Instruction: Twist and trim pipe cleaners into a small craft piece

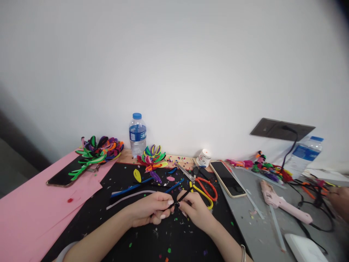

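Over the black mat [152, 243], my left hand [154, 209] and my right hand [197, 213] meet, fingertips almost touching. Both pinch a black pipe cleaner [184, 195]; one end sticks up between the hands, and the rest is partly hidden by fingers. Just beyond my right hand lie scissors [187, 173] with orange handles and a bent yellow pipe cleaner [209, 202]. Blue pipe cleaners [131, 189] and a pale lilac one [122, 199] lie beyond my left hand. Close by are small loops: yellow [137, 175], purple [156, 177] and pink [170, 178].
Along the wall stand a water bottle [137, 136], a colourful pipe-cleaner bundle [154, 157] and a white cup [204, 158]. A phone [229, 179] and pink glue gun [291, 211] lie rightward. Another person's hand [339, 200] is at far right. Pink sheets [32, 214] cover the left.
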`<state>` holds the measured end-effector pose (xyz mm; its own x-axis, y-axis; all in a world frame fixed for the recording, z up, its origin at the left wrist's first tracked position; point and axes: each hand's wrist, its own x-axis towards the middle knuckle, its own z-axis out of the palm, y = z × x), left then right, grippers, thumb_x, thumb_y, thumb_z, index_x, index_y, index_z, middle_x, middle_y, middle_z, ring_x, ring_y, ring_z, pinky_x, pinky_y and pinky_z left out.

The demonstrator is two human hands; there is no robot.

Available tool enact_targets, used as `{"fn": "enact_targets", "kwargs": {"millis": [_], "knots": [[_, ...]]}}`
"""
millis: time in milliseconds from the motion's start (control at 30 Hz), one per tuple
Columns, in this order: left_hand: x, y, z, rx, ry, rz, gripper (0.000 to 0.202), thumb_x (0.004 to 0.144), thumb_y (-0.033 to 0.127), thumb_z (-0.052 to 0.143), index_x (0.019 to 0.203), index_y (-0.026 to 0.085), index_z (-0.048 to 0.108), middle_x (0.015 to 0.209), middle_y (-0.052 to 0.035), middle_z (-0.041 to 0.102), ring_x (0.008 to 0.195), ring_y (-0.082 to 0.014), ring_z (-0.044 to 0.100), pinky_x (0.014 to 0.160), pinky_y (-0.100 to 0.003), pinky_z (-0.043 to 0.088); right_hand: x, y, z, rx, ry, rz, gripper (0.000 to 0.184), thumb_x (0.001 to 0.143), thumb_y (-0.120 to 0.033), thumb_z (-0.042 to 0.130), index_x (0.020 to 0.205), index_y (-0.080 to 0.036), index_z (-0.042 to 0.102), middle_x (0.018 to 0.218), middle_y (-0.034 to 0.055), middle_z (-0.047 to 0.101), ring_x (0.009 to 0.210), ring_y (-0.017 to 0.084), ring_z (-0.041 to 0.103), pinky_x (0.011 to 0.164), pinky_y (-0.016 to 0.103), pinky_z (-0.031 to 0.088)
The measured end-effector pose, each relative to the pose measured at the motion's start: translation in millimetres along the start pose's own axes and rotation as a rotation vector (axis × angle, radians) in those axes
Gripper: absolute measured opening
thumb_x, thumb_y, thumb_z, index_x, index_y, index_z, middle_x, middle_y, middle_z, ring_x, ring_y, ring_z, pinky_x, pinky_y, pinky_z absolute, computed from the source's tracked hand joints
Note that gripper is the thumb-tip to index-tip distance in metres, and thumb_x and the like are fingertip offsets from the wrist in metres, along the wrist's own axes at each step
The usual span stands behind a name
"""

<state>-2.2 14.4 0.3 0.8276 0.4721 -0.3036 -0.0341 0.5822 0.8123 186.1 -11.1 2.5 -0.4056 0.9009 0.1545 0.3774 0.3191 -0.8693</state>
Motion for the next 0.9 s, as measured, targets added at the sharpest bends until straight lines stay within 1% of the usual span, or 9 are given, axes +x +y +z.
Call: {"fn": "enact_targets", "kwargs": {"millis": [100, 233, 300, 333, 467, 633, 700, 800, 900], "knots": [[-0.3, 0.7, 0.0, -0.002, 0.015, 0.004, 0.026, 0.075, 0.037, 0.060, 0.074, 0.013, 0.049, 0.052, 0.0059, 0.039, 0.042, -0.0037, 0.013, 0.040, -0.019, 0.006, -0.7, 0.1, 0.6, -0.001, 0.014, -0.026, 0.017, 0.080, -0.010, 0.049, 0.067, -0.016, 0.058, 0.053, -0.0041, 0.050, 0.046, 0.008, 0.046, 0.047, 0.019, 0.035], [0.1, 1.3, -1.8, 0.010, 0.049, 0.015, 0.025, 0.074, 0.036, 0.061, 0.073, 0.013, 0.050, 0.050, 0.0072, 0.035, 0.042, -0.0037, 0.014, 0.041, -0.020, 0.006, 0.0, -1.6, -2.6, -0.116, 0.110, -0.142, 0.011, 0.076, -0.010, 0.056, 0.072, -0.018, 0.063, 0.068, 0.0009, 0.060, 0.064, 0.014, 0.055, 0.063, 0.025, 0.041], [0.2, 1.5, -2.1, 0.033, 0.059, 0.026, 0.025, 0.074, 0.036, 0.060, 0.073, 0.013, 0.051, 0.048, 0.0077, 0.034, 0.041, -0.0036, 0.015, 0.041, -0.020, 0.006, 0.6, -2.9, -5.2, -0.180, 0.144, -0.193, 0.008, 0.075, -0.014, 0.060, 0.073, -0.019, 0.066, 0.074, 0.0026, 0.062, 0.071, 0.016, 0.055, 0.069, 0.028, 0.042], [0.3, 1.6, -1.9, 0.048, 0.066, 0.033, 0.025, 0.074, 0.037, 0.060, 0.072, 0.013, 0.051, 0.048, 0.0078, 0.035, 0.041, -0.0035, 0.015, 0.040, -0.021, 0.007, 0.9, -3.4, -6.3, -0.191, 0.149, -0.209, 0.007, 0.075, -0.015, 0.061, 0.074, -0.019, 0.066, 0.075, 0.0031, 0.061, 0.073, 0.016, 0.055, 0.070, 0.029, 0.042], [0.7, 1.8, 0.1, 0.121, 0.112, 0.067, 0.026, 0.073, 0.038, 0.059, 0.071, 0.013, 0.051, 0.047, 0.0078, 0.036, 0.039, -0.0032, 0.019, 0.040, -0.020, 0.008, 1.6, -3.3, -7.4, -0.131, 0.128, -0.204, 0.009, 0.075, -0.014, 0.061, 0.080, -0.019, 0.068, 0.077, 0.0038, 0.061, 0.071, 0.015, 0.058, 0.064, 0.025, 0.045], [2.1, 1.0, 0.0, 0.197, 0.138, 0.069, 0.027, 0.071, 0.039, 0.059, 0.068, 0.013, 0.051, 0.045, 0.0078, 0.040, 0.038, -0.0029, 0.021, 0.039, -0.020, 0.011, 1.0, -3.5, -6.3, -0.108, 0.099, -0.145, 0.007, 0.072, -0.014, 0.064, 0.075, -0.018, 0.068, 0.070, 0.0026, 0.064, 0.066, 0.015, 0.059, 0.061, 0.024, 0.045], [2.4, 0.4, -0.9, 0.226, 0.136, 0.071, 0.026, 0.072, 0.039, 0.058, 0.067, 0.014, 0.051, 0.044, 0.0077, 0.041, 0.037, -0.0029, 0.022, 0.038, -0.020, 0.012, -0.1, -4.1, -6.1, -0.066, 0.083, -0.094, 0.004, 0.072, -0.018, 0.064, 0.074, -0.018, 0.068, 0.068, 0.0023, 0.063, 0.057, 0.013, 0.058, 0.053, 0.022, 0.045], [2.2, -0.6, -2.2, 0.255, 0.122, 0.070, 0.025, 0.073, 0.037, 0.057, 0.066, 0.014, 0.050, 0.044, 0.0074, 0.041, 0.036, -0.0031, 0.023, 0.038, -0.020, 0.012, -2.0, -5.1, -5.8, 0.039, 0.020, -0.004, 0.010, 0.075, -0.025, 0.062, 0.077, -0.017, 0.067, 0.069, 0.0013, 0.059, 0.043, 0.008, 0.054, 0.040, 0.019, 0.043], [1.8, -1.3, -2.7, 0.266, 0.108, 0.054, 0.026, 0.074, 0.038, 0.057, 0.066, 0.014, 0.050, 0.044, 0.0073, 0.042, 0.036, -0.0030, 0.024, 0.038, -0.020, 0.013, -3.0, -5.9, -4.8, 0.055, -0.025, 0.006, 0.007, 0.074, -0.021, 0.061, 0.076, -0.018, 0.066, 0.067, -0.0003, 0.058, 0.045, 0.009, 0.056, 0.045, 0.019, 0.046]]}}
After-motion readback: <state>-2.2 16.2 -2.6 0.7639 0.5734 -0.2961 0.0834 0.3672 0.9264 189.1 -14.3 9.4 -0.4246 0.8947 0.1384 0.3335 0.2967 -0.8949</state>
